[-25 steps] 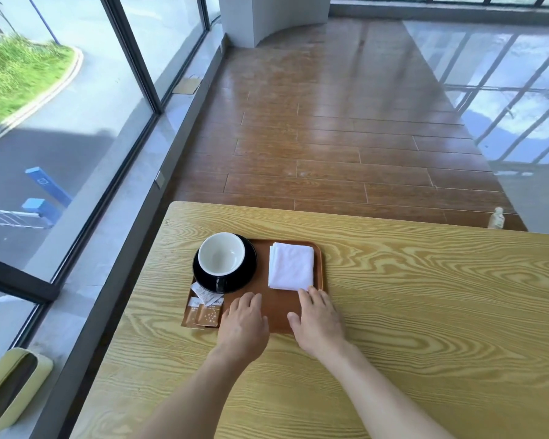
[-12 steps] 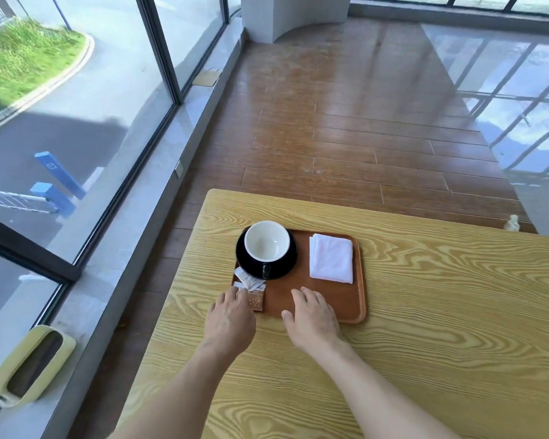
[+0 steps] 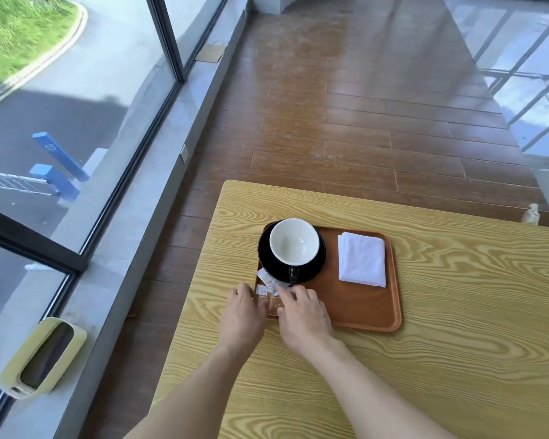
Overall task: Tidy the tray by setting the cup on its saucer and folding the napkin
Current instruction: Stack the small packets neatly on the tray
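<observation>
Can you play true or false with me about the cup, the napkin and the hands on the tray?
1. The cup sits on the black saucer. True.
2. The napkin is crumpled in a ball. False: it lies folded flat on the tray.
3. The cup is full of coffee. False: it looks empty.
4. The right hand touches the packets. True.
5. The left hand holds the napkin. False: it rests at the tray's near left corner.

Glossy glazed cup (image 3: 294, 245) and saucer (image 3: 311, 270), soft white cloth napkin (image 3: 362, 259), smooth wooden tray (image 3: 362, 307) (satin sheen), grained table (image 3: 457, 312)
</observation>
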